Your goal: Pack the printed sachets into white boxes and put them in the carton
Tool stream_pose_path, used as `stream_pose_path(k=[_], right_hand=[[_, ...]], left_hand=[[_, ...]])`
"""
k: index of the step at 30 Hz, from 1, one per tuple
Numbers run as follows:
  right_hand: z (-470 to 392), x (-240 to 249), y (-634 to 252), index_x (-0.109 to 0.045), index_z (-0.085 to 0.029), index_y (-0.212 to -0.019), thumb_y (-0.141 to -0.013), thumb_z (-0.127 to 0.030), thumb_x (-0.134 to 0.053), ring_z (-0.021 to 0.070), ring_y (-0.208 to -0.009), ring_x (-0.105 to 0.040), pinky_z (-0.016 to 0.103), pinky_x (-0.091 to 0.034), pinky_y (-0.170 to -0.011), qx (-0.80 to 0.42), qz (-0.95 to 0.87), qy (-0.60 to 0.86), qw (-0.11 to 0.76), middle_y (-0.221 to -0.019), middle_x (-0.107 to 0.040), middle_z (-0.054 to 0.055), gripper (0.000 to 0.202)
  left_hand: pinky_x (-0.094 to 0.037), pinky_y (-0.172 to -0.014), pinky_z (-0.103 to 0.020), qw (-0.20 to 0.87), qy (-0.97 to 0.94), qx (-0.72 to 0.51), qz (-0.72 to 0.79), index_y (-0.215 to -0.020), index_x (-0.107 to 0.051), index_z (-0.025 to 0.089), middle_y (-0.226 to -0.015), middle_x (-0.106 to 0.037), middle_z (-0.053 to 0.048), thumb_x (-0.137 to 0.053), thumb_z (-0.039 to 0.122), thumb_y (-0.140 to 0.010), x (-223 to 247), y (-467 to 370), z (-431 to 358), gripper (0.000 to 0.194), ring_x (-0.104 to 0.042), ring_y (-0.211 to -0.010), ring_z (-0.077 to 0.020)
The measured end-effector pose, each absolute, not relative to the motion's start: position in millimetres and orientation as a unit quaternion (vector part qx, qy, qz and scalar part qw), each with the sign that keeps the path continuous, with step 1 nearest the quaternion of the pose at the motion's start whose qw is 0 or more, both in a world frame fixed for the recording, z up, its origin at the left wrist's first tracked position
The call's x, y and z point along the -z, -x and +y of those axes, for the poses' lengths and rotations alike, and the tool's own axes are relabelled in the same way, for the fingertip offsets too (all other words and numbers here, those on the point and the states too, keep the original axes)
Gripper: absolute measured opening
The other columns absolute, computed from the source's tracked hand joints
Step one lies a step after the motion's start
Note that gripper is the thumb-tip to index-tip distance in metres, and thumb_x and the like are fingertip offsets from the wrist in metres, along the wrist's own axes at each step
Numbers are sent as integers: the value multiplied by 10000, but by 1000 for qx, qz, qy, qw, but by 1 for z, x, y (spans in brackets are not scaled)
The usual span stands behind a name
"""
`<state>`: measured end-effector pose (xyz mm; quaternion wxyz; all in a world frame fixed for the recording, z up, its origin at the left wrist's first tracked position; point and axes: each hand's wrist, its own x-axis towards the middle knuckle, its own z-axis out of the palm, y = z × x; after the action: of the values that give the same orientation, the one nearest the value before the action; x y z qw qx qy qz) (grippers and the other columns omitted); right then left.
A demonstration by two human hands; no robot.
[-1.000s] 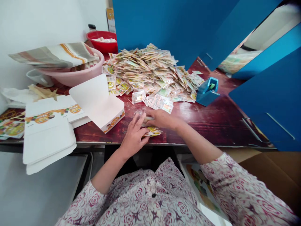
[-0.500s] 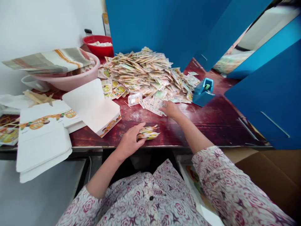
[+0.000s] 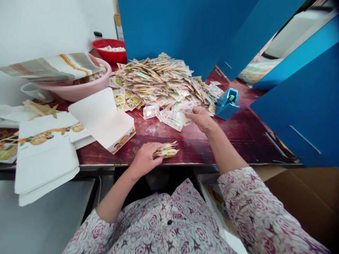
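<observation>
A stack of small printed sachets [image 3: 166,150] is gripped in my left hand [image 3: 147,157], low over the table's front edge. Farther forward, my right hand [image 3: 202,120] pinches a clear-fronted sachet [image 3: 187,119] at the front of a big heap of sachets [image 3: 161,81]. Its thumb and fingertips are closed on the sachet's right edge. Several loose sachets [image 3: 173,121] lie flat just left of that hand. An opened white box [image 3: 106,121] with an orange printed side stands left of my left hand, its lid tipped back.
A blue tape dispenser [image 3: 226,107] stands right of the heap. Flat white cartons [image 3: 47,162] overhang the front edge at left. Behind them are a pink basin [image 3: 87,84] under a striped cloth [image 3: 60,67], a white mug [image 3: 35,92] and a red basin [image 3: 116,54]. Blue panels [image 3: 174,31] rise behind.
My right hand has shifted right and slightly forward, and now pinches a sachet at the heap's front. The left hand stays about where it was, with its stack.
</observation>
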<state>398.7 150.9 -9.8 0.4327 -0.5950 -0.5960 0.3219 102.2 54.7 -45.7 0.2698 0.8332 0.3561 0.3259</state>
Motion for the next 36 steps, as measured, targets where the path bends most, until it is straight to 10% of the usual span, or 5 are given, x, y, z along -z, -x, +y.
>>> stream_pose_path(k=[10, 21, 27, 31, 36], right_hand=[[157, 8, -368, -636, -204, -1049, -692, -392, -690, 188, -845, -625, 325, -511, -785, -470, -548, 525, 452, -1002, -702, 41, 407], [79, 0, -305, -712, -190, -855, -1016, -393, -425, 164, -799, -591, 300, -436, -764, -266, -820, 481, 160, -834, -685, 54, 387], [72, 3, -308, -683, -164, -816, -1022, -542, -350, 166, -758, -571, 308, -454, -744, -291, -814, 464, 193, -805, -659, 70, 544], [100, -6, -328, -742, -133, -928, -985, -598, -395, 202, -801, -651, 317, -512, -768, -420, -738, 502, 164, -849, -726, 76, 583], [157, 10, -354, -709, -102, -1176, -914, -312, -588, 318, -1112, -642, 385, -476, -966, -85, -667, 723, 156, -1128, -723, 179, 356]], left_hand=[[-528, -964, -427, 292, -827, -320, 359, -1162, -646, 202, -1140, -733, -70, -680, 147, -813, 43, -101, 55, 355, -681, -1053, -236], [-541, -985, -399, 289, -802, -351, 388, -1147, -594, 207, -1141, -666, -71, -661, 146, -823, 52, -102, 53, 336, -657, -1098, -221], [-372, -1189, -513, 273, -801, -365, 389, -1451, -403, 223, -1530, -429, -152, -702, 136, -755, 50, -104, 59, 762, -389, -1457, -306], [-468, -1113, -456, 357, -810, -301, 356, -1362, -533, 239, -1334, -641, -82, -664, 143, -776, 42, -102, 63, 608, -607, -1239, -246], [-461, -1112, -477, 351, -803, -311, 367, -1276, -601, 222, -1275, -676, -77, -658, 159, -774, 40, -101, 60, 509, -626, -1201, -247]])
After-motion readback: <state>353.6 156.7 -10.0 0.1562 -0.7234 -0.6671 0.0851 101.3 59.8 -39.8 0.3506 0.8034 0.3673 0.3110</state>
